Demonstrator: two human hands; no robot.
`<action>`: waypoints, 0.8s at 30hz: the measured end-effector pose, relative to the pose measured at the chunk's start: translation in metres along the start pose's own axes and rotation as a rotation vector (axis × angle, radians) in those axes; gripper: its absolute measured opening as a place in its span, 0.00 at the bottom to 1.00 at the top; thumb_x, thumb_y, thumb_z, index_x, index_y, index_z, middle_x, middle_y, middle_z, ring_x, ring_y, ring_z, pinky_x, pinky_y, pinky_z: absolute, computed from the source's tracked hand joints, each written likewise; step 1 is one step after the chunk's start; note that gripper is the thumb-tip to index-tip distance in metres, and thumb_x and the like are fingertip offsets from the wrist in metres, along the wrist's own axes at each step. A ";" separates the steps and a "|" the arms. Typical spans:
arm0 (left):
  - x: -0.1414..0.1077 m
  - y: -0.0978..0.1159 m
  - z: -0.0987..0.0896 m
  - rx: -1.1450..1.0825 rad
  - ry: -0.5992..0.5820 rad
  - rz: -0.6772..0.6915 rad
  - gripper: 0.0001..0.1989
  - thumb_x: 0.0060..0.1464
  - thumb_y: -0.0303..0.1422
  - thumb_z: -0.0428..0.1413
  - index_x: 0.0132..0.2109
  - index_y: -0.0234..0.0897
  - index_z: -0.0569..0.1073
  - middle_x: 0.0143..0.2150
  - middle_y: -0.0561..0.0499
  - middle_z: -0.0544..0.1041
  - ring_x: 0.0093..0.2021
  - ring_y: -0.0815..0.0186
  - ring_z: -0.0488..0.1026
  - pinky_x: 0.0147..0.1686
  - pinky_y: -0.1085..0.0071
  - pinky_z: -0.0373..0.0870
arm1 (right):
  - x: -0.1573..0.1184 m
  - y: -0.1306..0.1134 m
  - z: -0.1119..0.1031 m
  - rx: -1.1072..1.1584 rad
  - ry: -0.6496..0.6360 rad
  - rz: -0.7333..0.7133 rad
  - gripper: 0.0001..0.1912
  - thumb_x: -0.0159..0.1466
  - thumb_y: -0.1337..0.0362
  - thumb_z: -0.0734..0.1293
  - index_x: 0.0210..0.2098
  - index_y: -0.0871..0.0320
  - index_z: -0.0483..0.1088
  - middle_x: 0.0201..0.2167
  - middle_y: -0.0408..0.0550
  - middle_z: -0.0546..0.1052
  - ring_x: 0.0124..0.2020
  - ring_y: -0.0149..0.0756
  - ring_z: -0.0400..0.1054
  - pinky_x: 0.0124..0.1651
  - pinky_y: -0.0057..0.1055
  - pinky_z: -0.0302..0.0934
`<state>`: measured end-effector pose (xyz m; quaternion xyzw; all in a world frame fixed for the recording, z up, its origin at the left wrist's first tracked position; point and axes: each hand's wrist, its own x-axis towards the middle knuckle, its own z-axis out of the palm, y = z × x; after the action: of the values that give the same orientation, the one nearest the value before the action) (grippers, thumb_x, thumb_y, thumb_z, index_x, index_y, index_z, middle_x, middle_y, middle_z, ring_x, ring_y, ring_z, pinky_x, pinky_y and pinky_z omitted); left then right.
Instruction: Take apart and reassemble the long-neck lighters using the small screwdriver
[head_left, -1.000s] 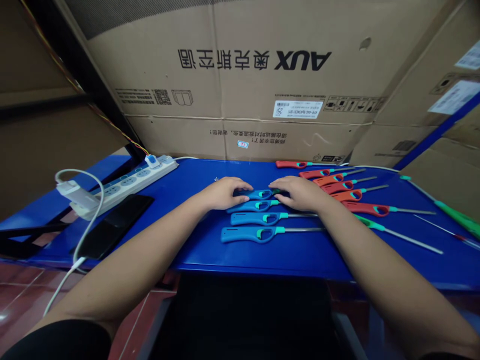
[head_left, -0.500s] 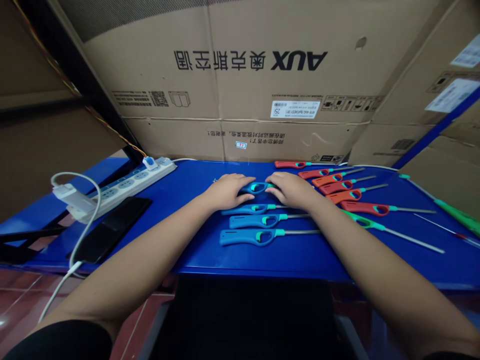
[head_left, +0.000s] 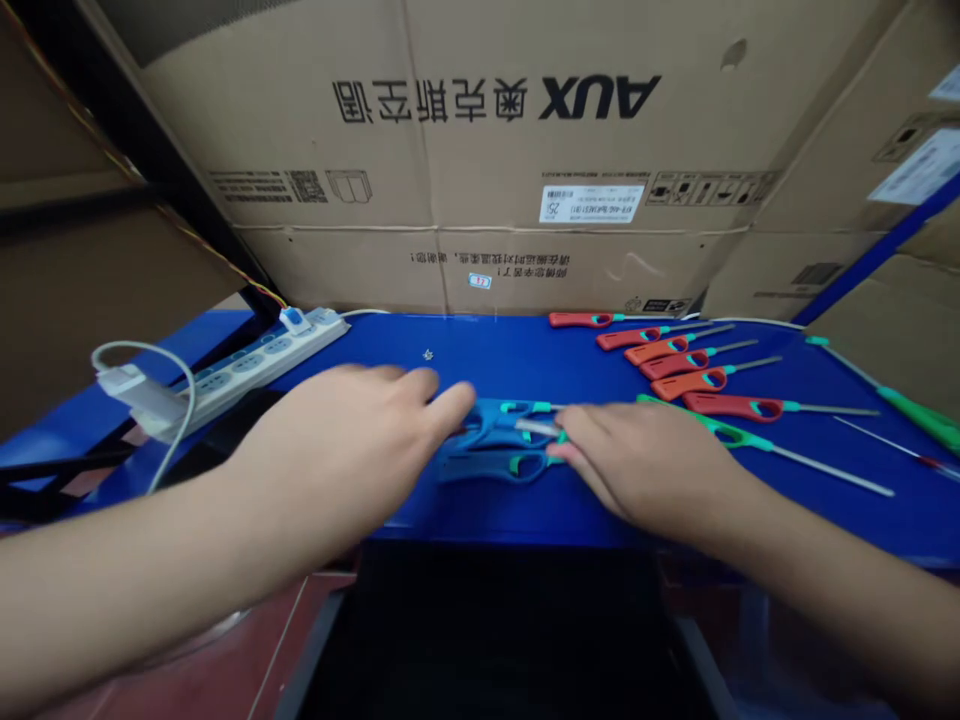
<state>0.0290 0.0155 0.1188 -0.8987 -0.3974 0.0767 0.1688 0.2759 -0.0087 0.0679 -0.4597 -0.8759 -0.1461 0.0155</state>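
Several blue long-nosed gas lighters (head_left: 487,465) with green triggers and collars lie close together on the blue tabletop, between my hands. My left hand (head_left: 352,425) is closed at the handle end of the blue lighters, its fingers curled down and blurred. My right hand (head_left: 637,455) pinches at the green collar end of a blue lighter, thumb and fingers together. A short grey metal piece (head_left: 536,428) shows at its fingertips, too smeared to tell what it belongs to. The lighters' metal tubes are mostly hidden by my right hand.
Several red and orange lighters (head_left: 688,382) lie to the right, with a green one (head_left: 750,440) before them. A white power strip (head_left: 247,368) with plugged cables sits at left. A large cardboard box (head_left: 480,150) walls the back. A tiny silvery bit (head_left: 428,354) lies near the middle.
Both hands have moved nearer the front edge, from the farthest blue lighter to the row of blue ones. My left hand has turned palm-down, and the blue lighters are bunched closer.
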 end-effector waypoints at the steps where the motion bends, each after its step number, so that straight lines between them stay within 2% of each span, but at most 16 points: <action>1: 0.007 0.000 -0.002 -0.008 0.056 -0.004 0.11 0.57 0.27 0.53 0.47 0.41 0.72 0.33 0.47 0.74 0.31 0.54 0.74 0.30 0.64 0.65 | 0.003 0.004 -0.003 -0.017 0.028 0.029 0.22 0.74 0.54 0.51 0.41 0.59 0.71 0.31 0.51 0.78 0.30 0.42 0.73 0.29 0.35 0.49; 3: 0.035 -0.002 0.007 -0.073 0.107 0.012 0.11 0.60 0.30 0.53 0.50 0.38 0.72 0.37 0.45 0.75 0.38 0.53 0.76 0.35 0.63 0.68 | 0.019 0.018 -0.002 -0.039 0.068 0.086 0.21 0.73 0.55 0.53 0.43 0.61 0.73 0.35 0.56 0.79 0.37 0.45 0.73 0.35 0.36 0.55; 5: 0.070 -0.009 0.029 -0.215 0.177 0.048 0.15 0.61 0.38 0.55 0.52 0.36 0.73 0.42 0.43 0.75 0.42 0.54 0.76 0.40 0.62 0.70 | 0.041 0.039 0.009 0.033 0.050 0.084 0.20 0.71 0.55 0.58 0.42 0.62 0.75 0.40 0.59 0.79 0.42 0.47 0.72 0.41 0.37 0.58; 7: 0.103 -0.020 0.058 -0.482 0.168 0.135 0.16 0.59 0.36 0.59 0.52 0.35 0.74 0.45 0.43 0.76 0.46 0.56 0.75 0.46 0.63 0.71 | 0.061 0.063 0.029 0.175 0.000 0.047 0.19 0.71 0.55 0.59 0.44 0.60 0.77 0.41 0.56 0.79 0.42 0.42 0.72 0.42 0.35 0.60; 8: 0.116 -0.025 0.073 -0.520 0.178 0.142 0.16 0.57 0.33 0.60 0.53 0.36 0.74 0.46 0.44 0.76 0.47 0.58 0.75 0.49 0.64 0.71 | 0.068 0.073 0.041 0.191 0.002 0.046 0.19 0.72 0.56 0.58 0.46 0.60 0.77 0.41 0.55 0.79 0.42 0.41 0.72 0.42 0.34 0.61; 10: 0.133 -0.032 0.100 -0.566 0.204 0.125 0.18 0.57 0.32 0.61 0.54 0.34 0.74 0.46 0.43 0.76 0.47 0.60 0.74 0.50 0.65 0.71 | 0.077 0.088 0.067 0.228 0.005 0.040 0.18 0.71 0.57 0.59 0.48 0.60 0.77 0.43 0.55 0.78 0.45 0.41 0.71 0.46 0.34 0.62; 13: 0.139 -0.032 0.129 -0.668 0.209 0.148 0.20 0.55 0.35 0.64 0.54 0.36 0.76 0.47 0.45 0.77 0.47 0.61 0.75 0.52 0.65 0.71 | 0.077 0.094 0.096 0.303 -0.004 0.027 0.16 0.70 0.62 0.60 0.47 0.59 0.78 0.43 0.55 0.78 0.46 0.43 0.70 0.50 0.36 0.62; 16: 0.135 -0.028 0.135 -0.756 0.249 0.148 0.17 0.59 0.38 0.61 0.53 0.37 0.76 0.49 0.45 0.76 0.50 0.62 0.74 0.54 0.64 0.70 | 0.070 0.092 0.100 0.375 0.016 0.035 0.16 0.69 0.62 0.60 0.48 0.60 0.77 0.44 0.57 0.77 0.47 0.45 0.69 0.52 0.39 0.61; 19: 0.128 -0.027 0.128 -0.772 0.309 0.174 0.15 0.61 0.40 0.58 0.50 0.36 0.78 0.47 0.44 0.76 0.49 0.61 0.74 0.53 0.62 0.69 | 0.064 0.089 0.087 0.435 0.031 0.005 0.16 0.69 0.57 0.63 0.48 0.59 0.77 0.45 0.56 0.77 0.47 0.43 0.69 0.51 0.37 0.61; 22: 0.123 -0.025 0.123 -0.806 0.229 0.322 0.19 0.56 0.44 0.63 0.48 0.36 0.80 0.40 0.46 0.77 0.40 0.63 0.75 0.43 0.67 0.70 | 0.061 0.082 0.078 0.488 -0.064 -0.098 0.14 0.66 0.53 0.66 0.42 0.55 0.79 0.37 0.48 0.78 0.36 0.35 0.71 0.40 0.29 0.61; 24: 0.123 -0.021 0.126 -0.836 0.170 0.396 0.21 0.54 0.46 0.63 0.49 0.35 0.80 0.38 0.47 0.77 0.37 0.64 0.74 0.39 0.69 0.70 | 0.061 0.077 0.078 0.494 -0.114 -0.122 0.13 0.64 0.55 0.68 0.41 0.56 0.80 0.34 0.47 0.78 0.32 0.33 0.70 0.36 0.28 0.59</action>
<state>0.0626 0.1505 0.0088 -0.9513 -0.1996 -0.1331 -0.1936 0.3112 0.1028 0.0223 -0.3957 -0.9106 0.0975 0.0689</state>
